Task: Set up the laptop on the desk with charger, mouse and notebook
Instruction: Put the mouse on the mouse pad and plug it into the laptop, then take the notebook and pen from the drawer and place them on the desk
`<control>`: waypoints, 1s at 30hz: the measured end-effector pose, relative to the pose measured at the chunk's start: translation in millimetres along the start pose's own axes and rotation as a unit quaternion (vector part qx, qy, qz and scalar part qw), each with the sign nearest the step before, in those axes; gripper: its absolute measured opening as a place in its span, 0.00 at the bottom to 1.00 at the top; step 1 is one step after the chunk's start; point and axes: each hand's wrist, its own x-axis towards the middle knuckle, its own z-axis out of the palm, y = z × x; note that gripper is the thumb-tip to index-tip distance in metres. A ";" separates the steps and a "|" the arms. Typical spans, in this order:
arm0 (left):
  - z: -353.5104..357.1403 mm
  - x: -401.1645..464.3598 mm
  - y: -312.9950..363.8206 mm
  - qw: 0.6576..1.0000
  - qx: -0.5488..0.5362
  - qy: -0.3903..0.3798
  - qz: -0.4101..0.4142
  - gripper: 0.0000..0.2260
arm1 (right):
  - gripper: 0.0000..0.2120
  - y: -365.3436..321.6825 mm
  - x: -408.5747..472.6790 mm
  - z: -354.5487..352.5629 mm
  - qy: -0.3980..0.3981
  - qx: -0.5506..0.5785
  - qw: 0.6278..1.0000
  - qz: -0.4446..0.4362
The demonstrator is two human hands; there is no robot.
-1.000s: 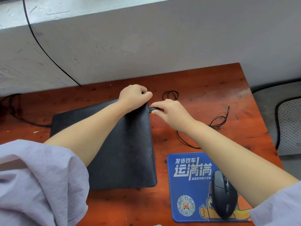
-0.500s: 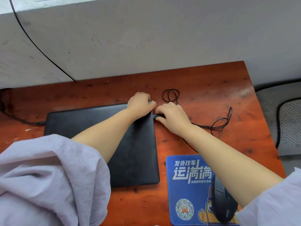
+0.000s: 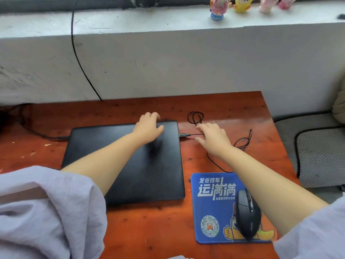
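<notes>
A closed black laptop (image 3: 130,161) lies flat on the red-brown wooden desk (image 3: 149,230). My left hand (image 3: 149,128) rests on its lid near the far right corner, fingers curled over the back edge. A small plug (image 3: 183,135) sits in the laptop's right side, its thin black cable (image 3: 242,141) looping across the desk. My right hand (image 3: 214,139) hovers just right of the plug, fingers spread, holding nothing. A black mouse (image 3: 248,214) sits on a blue mouse pad (image 3: 211,208) at the front right. A dark cable (image 3: 43,135) reaches the laptop's left side.
A grey-white wall ledge (image 3: 168,53) rises behind the desk, with a black wire (image 3: 80,62) running down it and small toy figures (image 3: 218,8) on top. A grey mesh seat cushion (image 3: 321,156) stands beyond the desk's right edge.
My right hand has let go of the plug and drawn back to the right, fingers opening. My left hand slid flatter onto the lid. The view tilted up, revealing the ledge top.
</notes>
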 end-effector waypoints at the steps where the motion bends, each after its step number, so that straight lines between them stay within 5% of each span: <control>1: -2.8 -9.0 -1.4 1.000 -0.004 -0.003 0.007 0.18 | 0.18 0.5 -9.1 -3.3 0.005 -0.007 1.000 0.012; 9: 15.9 -82.7 26.8 0.984 -0.016 -0.071 0.165 0.15 | 0.16 -21.2 -114.7 4.1 0.065 -0.010 0.991 0.117; 16: 75.3 -190.7 72.1 0.910 0.013 -0.163 0.382 0.13 | 0.15 -48.3 -285.2 67.3 0.143 0.041 0.936 0.319; 24: 185.7 -380.4 104.6 0.764 0.150 -0.350 0.522 0.11 | 0.13 -96.5 -519.6 187.1 0.170 0.155 0.786 0.574; 30: 278.8 -466.7 90.1 0.736 0.261 -0.426 0.457 0.12 | 0.14 -129.6 -646.5 270.8 0.184 0.285 0.644 0.686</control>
